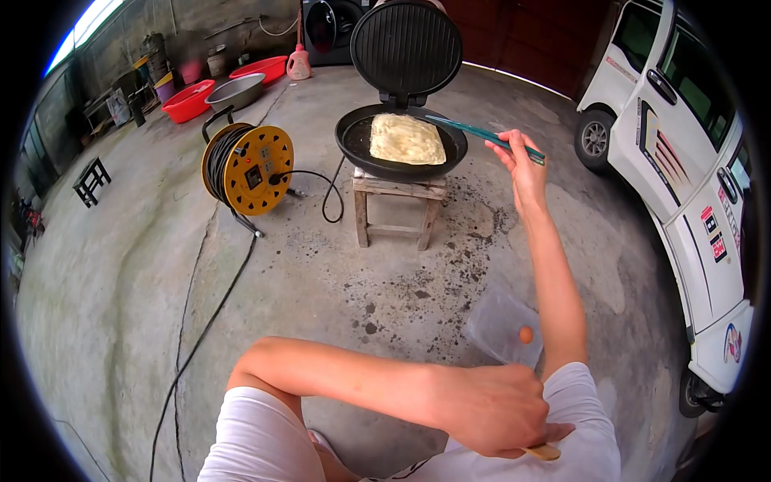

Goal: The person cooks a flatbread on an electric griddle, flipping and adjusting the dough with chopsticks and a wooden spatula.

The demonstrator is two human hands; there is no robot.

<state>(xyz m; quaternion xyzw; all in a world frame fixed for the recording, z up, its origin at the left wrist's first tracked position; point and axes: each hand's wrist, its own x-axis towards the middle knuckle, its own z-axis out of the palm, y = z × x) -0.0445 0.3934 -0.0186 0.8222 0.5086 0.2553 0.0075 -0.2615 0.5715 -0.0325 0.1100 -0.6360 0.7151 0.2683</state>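
Observation:
A pale yellow square flatbread [407, 139] lies in the black round pan [353, 149] of an electric griddle, whose ribbed lid [406, 46] stands raised behind it. My right hand [524, 165] grips green chopsticks [475, 130], their tips over the right side of the pan near the flatbread's upper edge. Low in the view, my left hand [496, 408] is closed around a wooden handle [543, 452] that shows only at its end, close to my right thigh. The rest of that tool is hidden.
A wooden stool [395, 186] holds the griddle. To its left stands a yellow cable reel [259, 165] with a black cord trailing on the floor. An egg [526, 334] sits on clear plastic [498, 321]. A white van [683, 136] is at right; red basins [189, 100] are behind.

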